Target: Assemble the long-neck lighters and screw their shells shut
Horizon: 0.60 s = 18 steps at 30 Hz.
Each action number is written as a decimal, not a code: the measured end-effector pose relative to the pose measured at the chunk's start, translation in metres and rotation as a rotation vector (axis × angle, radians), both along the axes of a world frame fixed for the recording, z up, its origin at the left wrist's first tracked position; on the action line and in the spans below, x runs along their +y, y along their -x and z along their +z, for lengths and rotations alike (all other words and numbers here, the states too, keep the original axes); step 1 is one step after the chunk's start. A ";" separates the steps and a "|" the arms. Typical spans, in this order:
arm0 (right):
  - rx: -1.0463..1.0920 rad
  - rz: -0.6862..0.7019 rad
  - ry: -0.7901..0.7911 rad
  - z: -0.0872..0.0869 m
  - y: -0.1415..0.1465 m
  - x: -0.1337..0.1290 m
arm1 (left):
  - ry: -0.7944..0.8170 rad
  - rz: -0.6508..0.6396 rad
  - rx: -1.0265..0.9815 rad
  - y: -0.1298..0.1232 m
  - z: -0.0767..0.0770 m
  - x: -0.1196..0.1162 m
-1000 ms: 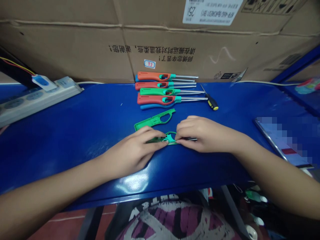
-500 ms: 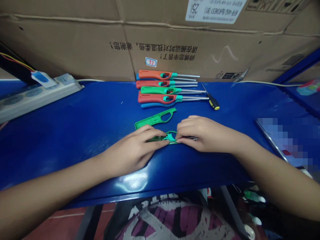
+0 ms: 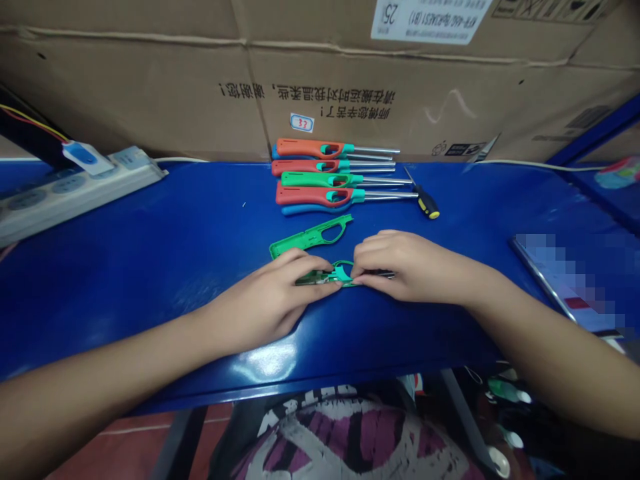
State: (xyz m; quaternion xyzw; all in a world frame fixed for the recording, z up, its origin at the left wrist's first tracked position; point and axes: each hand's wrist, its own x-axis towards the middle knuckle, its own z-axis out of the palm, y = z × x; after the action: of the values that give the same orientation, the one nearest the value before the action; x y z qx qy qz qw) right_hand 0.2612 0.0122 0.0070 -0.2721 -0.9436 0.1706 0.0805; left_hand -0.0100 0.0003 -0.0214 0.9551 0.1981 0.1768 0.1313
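Note:
On the blue table lies a green lighter half (image 3: pixel 344 273) with a teal trigger and inner parts showing. My left hand (image 3: pixel 280 290) grips its handle end, thumb and fingertips by the trigger. Opposite it, my right hand (image 3: pixel 395 265) pinches the front end, where a metal tube sticks out under the fingers. Just behind my left hand rests a loose green shell half (image 3: pixel 313 237), its hollow side up. Farther back, several assembled lighters in orange, red, green and blue (image 3: pixel 313 195) are stacked in a row with their metal tubes pointing right.
A black and yellow screwdriver (image 3: pixel 427 203) lies right of the lighters. A white power strip (image 3: pixel 75 193) sits at the left. Cardboard (image 3: pixel 175 100) stands along the back edge. At the right is a flat device with a blurred screen (image 3: pixel 570 283).
The left thumb has shifted slightly right along the green half, near the trigger. My right hand has hardly moved.

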 end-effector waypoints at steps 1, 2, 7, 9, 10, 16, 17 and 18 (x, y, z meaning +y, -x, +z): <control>-0.031 0.002 -0.043 0.000 0.001 -0.001 | -0.001 0.001 -0.001 0.000 0.000 0.000; -0.064 0.003 -0.090 0.001 0.002 -0.003 | -0.004 0.003 -0.003 0.000 0.001 0.000; -0.052 0.006 -0.111 0.002 -0.001 -0.004 | -0.007 0.007 -0.017 0.000 0.000 0.000; 0.064 -0.032 -0.070 0.002 -0.006 0.000 | 0.003 0.011 -0.024 0.001 -0.001 0.000; 0.130 -0.062 -0.073 0.002 -0.009 0.003 | 0.009 0.012 -0.027 0.001 -0.001 0.000; 0.128 -0.172 -0.285 -0.003 -0.015 0.015 | 0.023 0.028 -0.004 0.000 -0.004 0.000; 0.093 -0.174 -0.284 -0.005 -0.013 0.015 | 0.021 0.032 -0.001 0.000 -0.004 -0.001; 0.064 -0.175 -0.273 -0.006 -0.012 0.016 | 0.022 0.035 -0.002 0.000 -0.004 -0.001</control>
State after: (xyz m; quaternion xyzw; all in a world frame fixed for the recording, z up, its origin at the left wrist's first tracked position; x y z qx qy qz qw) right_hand 0.2734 0.0277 0.0006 -0.3342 -0.9276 0.0420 0.1615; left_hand -0.0100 -0.0006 -0.0258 0.9498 0.2167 0.1779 0.1387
